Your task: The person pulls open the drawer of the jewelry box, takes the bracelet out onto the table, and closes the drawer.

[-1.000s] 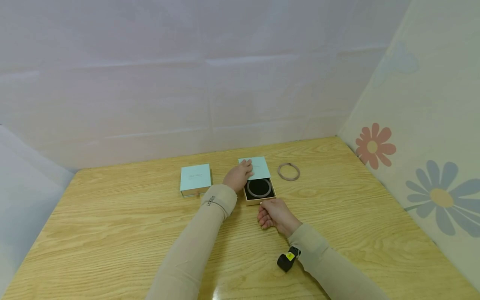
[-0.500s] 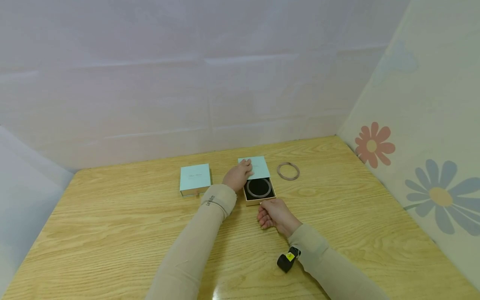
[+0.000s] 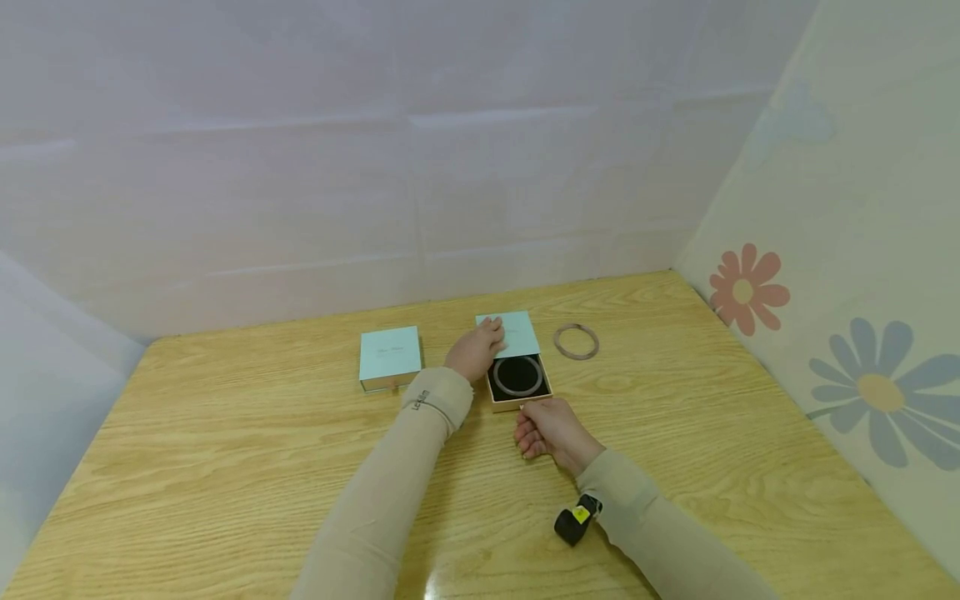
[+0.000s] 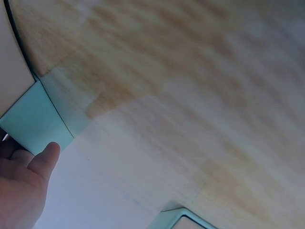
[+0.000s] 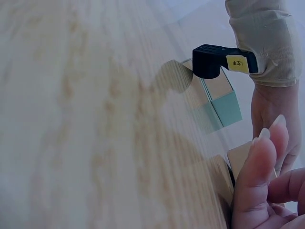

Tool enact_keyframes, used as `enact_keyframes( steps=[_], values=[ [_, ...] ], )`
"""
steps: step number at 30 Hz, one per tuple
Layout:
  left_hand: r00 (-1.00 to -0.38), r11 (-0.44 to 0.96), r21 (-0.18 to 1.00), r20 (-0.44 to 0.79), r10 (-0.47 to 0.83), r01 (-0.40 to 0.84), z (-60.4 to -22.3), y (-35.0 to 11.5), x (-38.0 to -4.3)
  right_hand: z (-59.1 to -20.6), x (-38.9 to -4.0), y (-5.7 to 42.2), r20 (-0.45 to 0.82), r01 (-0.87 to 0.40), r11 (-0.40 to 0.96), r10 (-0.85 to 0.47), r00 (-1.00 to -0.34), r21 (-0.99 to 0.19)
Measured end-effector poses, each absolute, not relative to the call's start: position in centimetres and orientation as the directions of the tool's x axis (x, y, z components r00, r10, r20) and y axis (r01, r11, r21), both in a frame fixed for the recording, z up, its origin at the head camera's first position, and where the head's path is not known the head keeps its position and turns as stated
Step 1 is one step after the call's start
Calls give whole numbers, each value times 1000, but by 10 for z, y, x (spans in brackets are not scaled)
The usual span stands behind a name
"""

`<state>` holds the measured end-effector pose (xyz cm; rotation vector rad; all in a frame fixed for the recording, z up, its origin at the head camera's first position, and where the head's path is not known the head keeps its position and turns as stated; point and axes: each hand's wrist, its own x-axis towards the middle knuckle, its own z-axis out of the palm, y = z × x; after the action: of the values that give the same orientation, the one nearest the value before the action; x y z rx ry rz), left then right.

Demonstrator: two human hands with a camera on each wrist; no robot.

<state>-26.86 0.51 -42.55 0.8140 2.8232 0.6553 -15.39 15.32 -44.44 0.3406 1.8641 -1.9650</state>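
A light-blue bangle box [image 3: 517, 327] has its drawer [image 3: 497, 407] pulled out toward the person. In the drawer, on black padding, lies a greyish bangle [image 3: 538, 373]. My left hand [image 3: 474, 354] holds the box's blue sleeve from the left, fingers over its top; in the left wrist view the thumb [image 4: 46, 160] lies along the turquoise side [image 4: 38, 119]. At the drawer's front, my right hand [image 3: 555, 429] has its fingers curled and pinches the small pull tab, which the fingertips mostly hide. A second bangle [image 3: 557, 343], brownish-pink, lies flat on the table to the right of the box.
Another light-blue box [image 3: 390, 354], closed, stands to the left on the wooden table [image 3: 225, 458]. A black wrist camera [image 3: 574, 520] sticks out from the right sleeve. Behind the table hangs a pale cloth [image 3: 360, 208], with a flower-printed panel [image 3: 840, 250] at right.
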Motion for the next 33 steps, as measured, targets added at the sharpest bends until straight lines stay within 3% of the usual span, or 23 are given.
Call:
enact_keyframes(
  steps=[33],
  values=[
    [-849,758,447,4,529,475,-426,6,-269,-446,-150,155,-450,455,-13,-127,-884,-890]
  ],
)
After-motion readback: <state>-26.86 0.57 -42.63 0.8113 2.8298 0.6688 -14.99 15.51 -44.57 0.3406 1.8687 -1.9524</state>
